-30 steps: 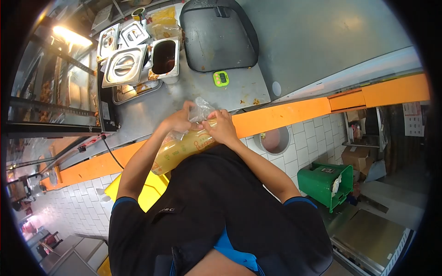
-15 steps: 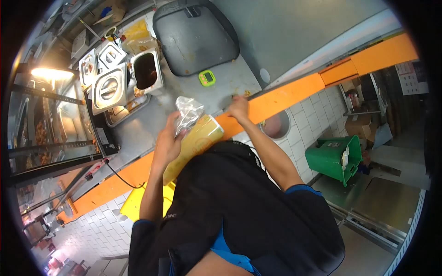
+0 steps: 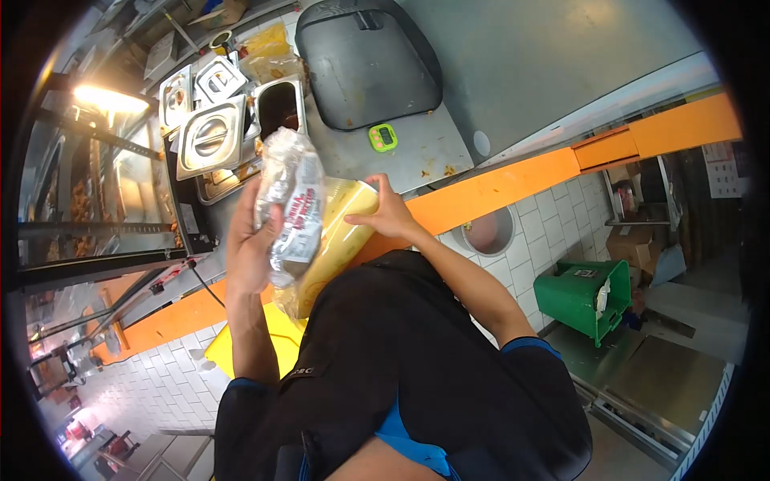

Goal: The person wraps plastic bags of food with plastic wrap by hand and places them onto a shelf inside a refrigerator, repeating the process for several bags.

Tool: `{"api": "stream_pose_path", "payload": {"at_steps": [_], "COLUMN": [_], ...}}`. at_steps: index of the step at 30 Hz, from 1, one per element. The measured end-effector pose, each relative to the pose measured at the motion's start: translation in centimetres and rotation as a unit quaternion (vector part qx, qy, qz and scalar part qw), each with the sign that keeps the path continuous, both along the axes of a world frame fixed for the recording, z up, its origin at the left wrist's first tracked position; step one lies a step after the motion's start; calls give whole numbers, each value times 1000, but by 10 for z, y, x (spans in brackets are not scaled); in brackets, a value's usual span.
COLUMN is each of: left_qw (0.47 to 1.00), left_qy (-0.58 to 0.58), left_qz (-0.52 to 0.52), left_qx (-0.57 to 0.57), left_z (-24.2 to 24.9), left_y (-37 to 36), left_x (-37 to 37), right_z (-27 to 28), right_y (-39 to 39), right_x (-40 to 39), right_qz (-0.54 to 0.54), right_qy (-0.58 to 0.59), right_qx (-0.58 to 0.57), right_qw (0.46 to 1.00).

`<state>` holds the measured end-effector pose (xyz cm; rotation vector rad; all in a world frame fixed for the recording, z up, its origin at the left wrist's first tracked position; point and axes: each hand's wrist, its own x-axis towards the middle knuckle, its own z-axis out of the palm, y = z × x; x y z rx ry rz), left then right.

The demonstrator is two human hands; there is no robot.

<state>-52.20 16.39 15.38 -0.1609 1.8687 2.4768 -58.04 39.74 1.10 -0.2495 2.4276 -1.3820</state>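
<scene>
My left hand (image 3: 255,239) is wrapped round a clear plastic bag (image 3: 298,204) with red print and lifts it upright above the counter's front edge. Just right of the bag, a yellow printed package (image 3: 341,232) leans against the dark apron. My right hand (image 3: 387,210) grips the upper right corner of this package, with the thumb over its face. Behind the bag stands a metal container (image 3: 281,106) with dark contents. What the bag holds is hard to make out.
Metal lids (image 3: 211,136) lie at the left beside a lit display case (image 3: 104,192). A black lid-like tray (image 3: 369,68) and a green timer (image 3: 383,138) rest behind. An orange edge (image 3: 513,178) runs along the counter; a green bin (image 3: 581,297) stands right.
My left hand has raised the plastic bag, and more of it shows. My right hand has moved left from the orange edge and taken hold of the yellow package. The view has shifted slightly.
</scene>
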Motion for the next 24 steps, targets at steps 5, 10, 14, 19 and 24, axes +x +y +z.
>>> {"api": "stream_pose_path", "payload": {"at_steps": [5, 10, 14, 19, 24], "left_qw": [960, 977, 952, 925, 974], "left_qy": [81, 21, 81, 130, 138], "left_qz": [2, -43, -93, -25, 156], "left_qx": [-267, -207, -279, -355, 90], "left_z": [3, 3, 18, 34, 7], "left_y": [0, 5, 9, -32, -88], "left_x": [7, 6, 9, 70, 85], "right_z": [40, 59, -11, -55, -23], "right_y": [-13, -29, -62, -7, 5], "right_x": [10, 11, -17, -83, -18], "right_qz": [10, 34, 1, -178, -185], "right_qy": [13, 319, 275, 90, 41], "right_qx": [208, -17, 31, 201, 93], "right_qw": [978, 947, 961, 959, 977]}}
